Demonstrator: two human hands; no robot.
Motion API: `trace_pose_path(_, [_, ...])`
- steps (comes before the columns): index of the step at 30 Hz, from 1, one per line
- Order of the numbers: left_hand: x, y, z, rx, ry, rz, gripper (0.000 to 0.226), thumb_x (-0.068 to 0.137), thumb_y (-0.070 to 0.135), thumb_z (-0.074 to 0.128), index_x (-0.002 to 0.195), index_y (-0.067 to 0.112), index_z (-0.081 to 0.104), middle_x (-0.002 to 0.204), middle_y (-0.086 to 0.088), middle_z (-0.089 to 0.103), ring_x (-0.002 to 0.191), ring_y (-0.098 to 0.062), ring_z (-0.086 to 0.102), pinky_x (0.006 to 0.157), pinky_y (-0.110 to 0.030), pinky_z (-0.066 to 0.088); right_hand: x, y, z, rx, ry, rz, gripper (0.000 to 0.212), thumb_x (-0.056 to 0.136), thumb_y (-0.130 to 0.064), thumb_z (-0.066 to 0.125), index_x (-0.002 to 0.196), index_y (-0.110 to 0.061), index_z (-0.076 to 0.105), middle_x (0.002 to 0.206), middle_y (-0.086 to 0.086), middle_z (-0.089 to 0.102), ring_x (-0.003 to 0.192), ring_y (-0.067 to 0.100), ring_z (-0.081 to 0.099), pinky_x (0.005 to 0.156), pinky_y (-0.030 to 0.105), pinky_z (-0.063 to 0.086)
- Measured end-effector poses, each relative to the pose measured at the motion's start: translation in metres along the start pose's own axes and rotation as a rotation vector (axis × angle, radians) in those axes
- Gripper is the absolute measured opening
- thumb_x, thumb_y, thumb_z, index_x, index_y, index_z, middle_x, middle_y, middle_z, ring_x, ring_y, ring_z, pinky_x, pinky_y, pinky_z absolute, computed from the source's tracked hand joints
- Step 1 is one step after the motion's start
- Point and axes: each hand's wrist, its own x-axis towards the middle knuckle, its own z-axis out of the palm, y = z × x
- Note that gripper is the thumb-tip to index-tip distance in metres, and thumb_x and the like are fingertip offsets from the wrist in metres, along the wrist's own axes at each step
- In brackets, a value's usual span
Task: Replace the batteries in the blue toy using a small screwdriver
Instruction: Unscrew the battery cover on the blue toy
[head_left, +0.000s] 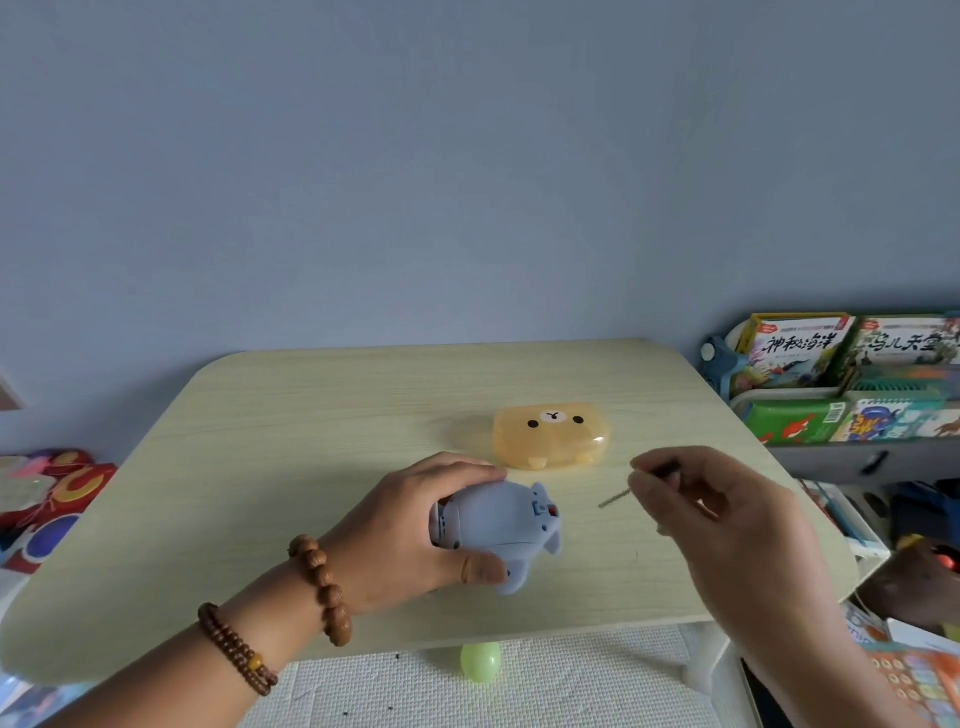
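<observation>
The blue toy (511, 519) lies belly-up on the pale wooden table (311, 431), its underside with a small red switch facing me. My left hand (410, 525) clamps it from the left, fingers over its far side and thumb on its near side. To the right, my right hand (727, 519) pinches a small screwdriver (615, 500) by its dark handle. The thin metal shaft points down-left toward the toy, its tip a short way from the toy and above the table.
A translucent orange bear-face case (550, 436) sits closed just behind the toy. A green egg-shaped thing (480, 667) lies on the floor below the table's front edge. A rack of picture books (841, 384) stands at the right, and colourful toys (47, 499) lie at the left.
</observation>
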Motion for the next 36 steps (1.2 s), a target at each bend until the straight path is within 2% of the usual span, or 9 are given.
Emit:
trace_pose_path(3, [0.000,-0.001,0.001,-0.040,0.004,-0.008,0.081,0.059,0.058,0.088,0.132,0.034,0.060,0.131,0.022,0.056,0.124,0.002,0.054,0.102,-0.023,0.048,0.002,-0.009,0.002,0.068,-0.066,-0.040,0.011,0.089,-0.022,0.071,0.083,-0.030,0.075,0.072,-0.012,0.073,0.064,0.006,0.068,0.057,0.011,0.050])
trace_pose_path(6, [0.001,0.000,0.002,-0.041,0.006,0.003,0.081,0.059,0.057,0.088,0.131,0.033,0.060,0.131,0.022,0.056,0.123,0.001,0.054,0.101,-0.022,0.048,0.004,-0.009,0.014,0.128,-0.084,-0.056,0.014,0.094,-0.015,0.066,0.084,-0.022,0.073,0.076,-0.003,0.078,0.069,0.011,0.074,0.069,0.024,0.061])
trace_pose_path(11, [0.001,0.000,0.002,-0.036,0.003,0.004,0.081,0.059,0.055,0.089,0.132,0.033,0.060,0.131,0.022,0.055,0.123,0.002,0.054,0.101,-0.019,0.047,0.009,-0.006,0.033,0.226,-0.117,-0.020,0.017,0.097,-0.012,0.063,0.084,-0.020,0.072,0.078,0.001,0.079,0.073,0.017,0.076,0.072,0.034,0.065])
trace_pose_path(19, [0.002,0.000,0.002,-0.039,-0.006,-0.005,0.084,0.059,0.056,0.089,0.134,0.032,0.059,0.132,0.024,0.054,0.124,0.005,0.052,0.102,-0.018,0.045,0.012,-0.002,0.043,0.251,-0.143,-0.011,0.019,0.097,-0.010,0.063,0.082,-0.018,0.072,0.078,0.003,0.079,0.074,0.019,0.076,0.072,0.035,0.065])
trace_pose_path(24, [0.003,0.000,0.002,-0.025,0.003,-0.005,0.083,0.059,0.058,0.088,0.133,0.033,0.059,0.131,0.024,0.055,0.123,0.005,0.052,0.101,-0.017,0.045,0.017,-0.006,0.040,0.200,-0.170,-0.017,0.010,0.091,-0.012,0.071,0.083,-0.016,0.074,0.072,0.001,0.078,0.066,0.010,0.075,0.063,0.021,0.060])
trace_pose_path(26, [0.002,0.001,0.002,-0.024,0.003,-0.006,0.082,0.059,0.058,0.088,0.132,0.034,0.060,0.131,0.025,0.055,0.123,0.004,0.053,0.100,-0.016,0.045,0.019,-0.009,0.039,0.158,-0.184,-0.041,0.007,0.089,-0.010,0.074,0.089,-0.017,0.075,0.071,-0.003,0.078,0.062,0.005,0.073,0.058,0.017,0.057])
trace_pose_path(30, [0.002,0.001,0.002,-0.026,-0.003,-0.005,0.082,0.059,0.056,0.089,0.132,0.034,0.060,0.132,0.026,0.055,0.124,0.006,0.052,0.103,-0.017,0.044,0.020,-0.008,0.040,-0.022,-0.166,-0.203,0.046,0.086,-0.015,0.078,0.125,-0.036,0.066,0.075,-0.010,0.078,0.065,0.001,0.073,0.065,0.015,0.057])
trace_pose_path(33, [0.002,0.002,0.002,-0.030,0.001,-0.017,0.082,0.058,0.057,0.089,0.132,0.036,0.060,0.132,0.028,0.055,0.124,0.007,0.051,0.105,-0.021,0.044,0.019,-0.006,0.042,-0.061,-0.127,-0.308,0.039,0.089,-0.017,0.074,0.125,-0.032,0.069,0.082,-0.013,0.078,0.071,-0.002,0.072,0.067,0.015,0.058])
trace_pose_path(36, [0.001,0.002,0.001,-0.041,0.004,-0.029,0.083,0.058,0.061,0.087,0.132,0.036,0.060,0.131,0.026,0.056,0.124,0.005,0.053,0.105,-0.026,0.046,0.021,-0.006,0.041,0.004,-0.184,-0.257,0.034,0.096,-0.018,0.063,0.128,-0.030,0.067,0.095,-0.019,0.078,0.089,0.000,0.073,0.077,0.018,0.057])
